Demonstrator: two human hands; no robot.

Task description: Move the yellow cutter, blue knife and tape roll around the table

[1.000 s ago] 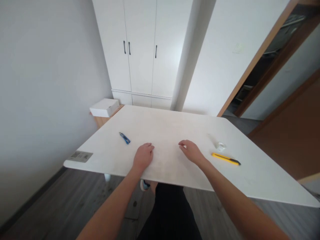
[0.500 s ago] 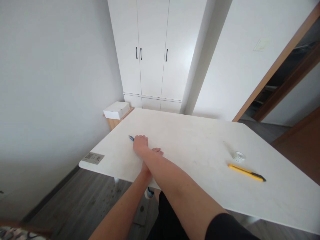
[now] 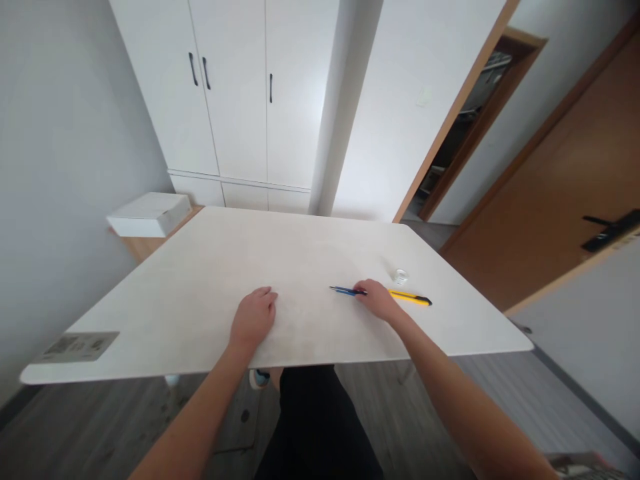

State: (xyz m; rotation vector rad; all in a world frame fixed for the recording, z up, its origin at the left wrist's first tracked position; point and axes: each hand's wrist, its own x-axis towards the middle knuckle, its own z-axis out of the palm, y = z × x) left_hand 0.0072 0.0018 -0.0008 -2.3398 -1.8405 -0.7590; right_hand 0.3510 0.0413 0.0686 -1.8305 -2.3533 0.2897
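Observation:
My right hand [image 3: 376,299] is closed on a blue pen [image 3: 343,290], which points left and lies low over or on the white table [image 3: 300,247]; I cannot tell whether it touches. Just right of that hand is a yellow utility knife [image 3: 407,296] with a black end, partly hidden behind the fingers. Behind the knife sits a small clear roll of tape [image 3: 401,276]. Resting on the table at centre left, my left hand [image 3: 254,316] is open, palm down, and holds nothing.
A white box [image 3: 150,215] stands on a wooden stand beyond the table's left side. A grey label [image 3: 80,347] is stuck at the near left corner. White cabinets [image 3: 240,100] are behind, and a brown door [image 3: 545,173] is at right.
My right hand, earlier crossed over my left arm, has carried the pen rightward to beside the utility knife. The arms are uncrossed now. The view has turned to the right.

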